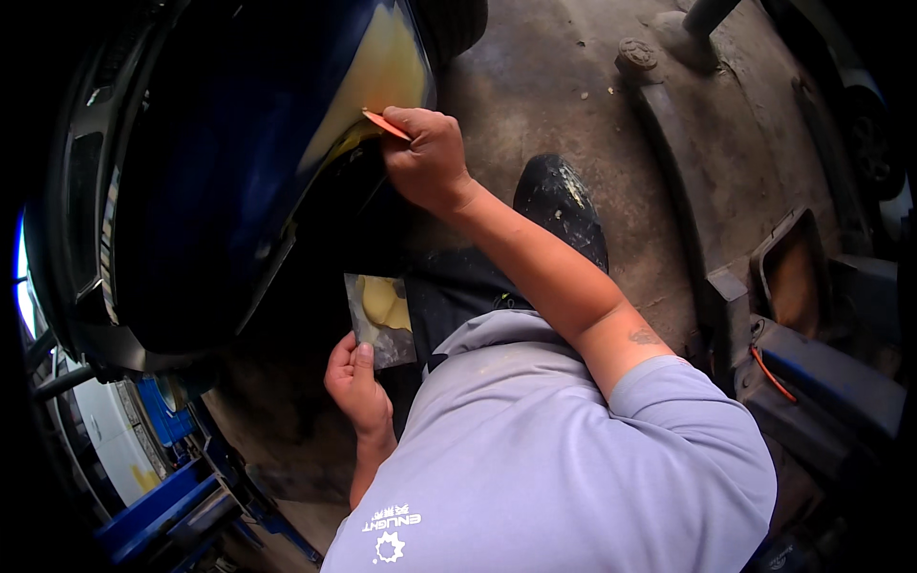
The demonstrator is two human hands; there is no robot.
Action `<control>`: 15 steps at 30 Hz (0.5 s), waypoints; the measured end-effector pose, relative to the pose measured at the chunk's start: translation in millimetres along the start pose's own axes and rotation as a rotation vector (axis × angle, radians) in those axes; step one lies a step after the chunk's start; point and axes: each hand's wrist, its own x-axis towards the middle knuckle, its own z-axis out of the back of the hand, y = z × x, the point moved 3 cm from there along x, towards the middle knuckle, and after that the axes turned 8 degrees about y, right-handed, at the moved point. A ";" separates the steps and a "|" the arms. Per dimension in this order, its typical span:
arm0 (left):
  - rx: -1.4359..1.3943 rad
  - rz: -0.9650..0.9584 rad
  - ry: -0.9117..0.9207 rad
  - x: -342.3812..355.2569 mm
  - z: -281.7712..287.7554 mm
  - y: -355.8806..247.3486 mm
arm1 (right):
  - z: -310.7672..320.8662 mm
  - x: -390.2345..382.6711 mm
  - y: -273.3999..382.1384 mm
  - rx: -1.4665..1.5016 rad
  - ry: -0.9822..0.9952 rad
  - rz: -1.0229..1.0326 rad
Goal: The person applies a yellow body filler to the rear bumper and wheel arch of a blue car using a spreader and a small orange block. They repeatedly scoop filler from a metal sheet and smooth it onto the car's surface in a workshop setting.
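Yellow filler paste shows in 2 places: 1 broad matte patch [382, 72] spread on the glossy dark blue car panel [220, 172], just above the right hand's fingers, and 1 soft lump [380, 301] on a flat grey mixing board [380, 320]. The right hand [425, 158] pinches 1 thin orange spreader [386, 124] between closed fingers, its edge touching the lower rim of the patch. Well below it, the left hand [358, 382] grips the board's bottom edge, thumb pressed on top, fingers curled behind. 1 black shoe [562, 205], dusty and scuffed, rests on the rough concrete floor [573, 86] to the right of both hands.
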 end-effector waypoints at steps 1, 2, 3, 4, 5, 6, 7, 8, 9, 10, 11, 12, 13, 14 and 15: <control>0.015 0.002 -0.006 -1.1 0.8 -1.5 | 10.5 5.7 -3.6 0.042 -0.003 -0.057; 0.010 -0.009 -0.012 -1.0 -0.4 -2.5 | 21.0 14.0 -9.6 0.083 -0.004 -0.108; 0.004 -0.021 -0.019 -1.7 -2.5 -3.9 | 30.7 29.7 -24.3 0.163 -0.025 -0.152; 0.003 -0.029 -0.021 -2.2 -5.1 -6.4 | 42.9 50.4 -45.9 0.286 -0.017 -0.149; -0.009 -0.025 -0.025 -3.9 -4.1 -5.0 | 52.6 68.0 -56.7 0.295 0.023 -0.208; -0.020 -0.021 -0.019 -2.7 -4.7 -3.9 | 55.3 87.9 -75.6 0.390 0.010 -0.228; -0.033 -0.016 -0.018 -2.6 -4.0 -2.7 | 57.3 104.0 -87.8 0.388 0.076 -0.279; -0.025 -0.015 -0.023 -3.1 -3.3 -1.8 | 57.5 115.5 -94.4 0.386 0.145 -0.330; -0.018 -0.014 -0.028 -3.6 -2.8 -1.1 | 57.5 123.1 -100.0 0.360 0.164 -0.353; -0.008 -0.012 -0.036 -5.2 -3.1 -0.9 | 56.6 128.0 -102.9 0.336 0.184 -0.379; -0.011 -0.017 -0.036 -6.0 -3.8 -1.3 | 55.9 131.2 -105.6 0.312 0.204 -0.404; -0.014 -0.022 -0.035 -6.4 -4.6 -1.8 | 56.2 133.2 -108.0 0.293 0.218 -0.414; -0.017 -0.025 -0.036 -7.2 -4.7 -1.3 | 55.8 132.8 -109.3 0.274 0.233 -0.426; -0.020 -0.019 -0.035 -7.8 -4.3 -0.7 | 55.5 132.7 -110.5 0.254 0.247 -0.439; -0.023 -0.014 -0.033 -8.0 -3.8 0.0 | 54.5 130.5 -111.2 0.298 0.256 -0.430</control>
